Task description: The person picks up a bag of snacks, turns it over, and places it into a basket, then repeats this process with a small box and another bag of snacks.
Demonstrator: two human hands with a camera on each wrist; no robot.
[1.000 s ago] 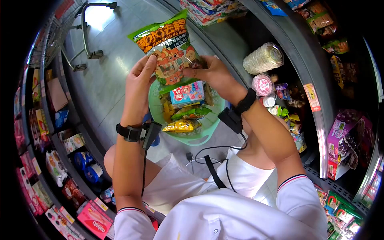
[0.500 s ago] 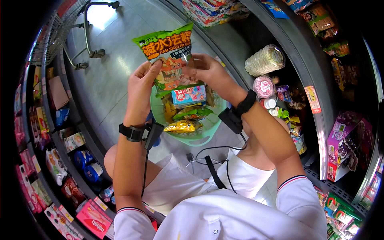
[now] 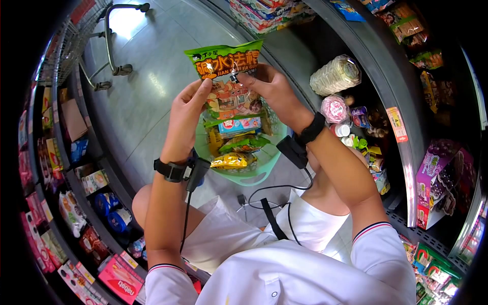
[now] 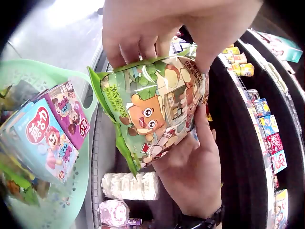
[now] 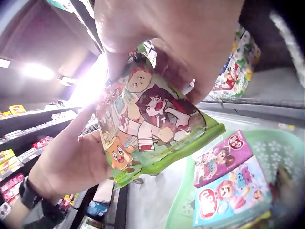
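Both hands hold a green snack bag (image 3: 231, 94) with orange lettering and cartoon figures, upright over the near floor. My left hand (image 3: 188, 114) grips its left edge, thumb on the front. On the other side my right hand (image 3: 277, 94) pinches the right edge, its thumb also lying on the printed front. Beneath the bag stands a mint-green basket (image 3: 269, 165), partly hidden by it. Inside are a blue snack box (image 3: 239, 127), a green packet (image 3: 244, 144) and a yellow packet (image 3: 231, 160). A purple box (image 5: 224, 164) beside the blue one shows in the right wrist view.
Dark shelves curve along both sides. On the right shelf stand a stacked clear-wrapped pack (image 3: 335, 74), a pink-wrapped pack (image 3: 335, 108) and a purple carton (image 3: 439, 178). A shopping cart (image 3: 109, 46) stands at the far left, and a pink box (image 3: 121, 278) lies near left.
The bag has moved right and a little nearer, now covering more of the blue box. My right thumb has shifted up the bag's front toward the lettering.
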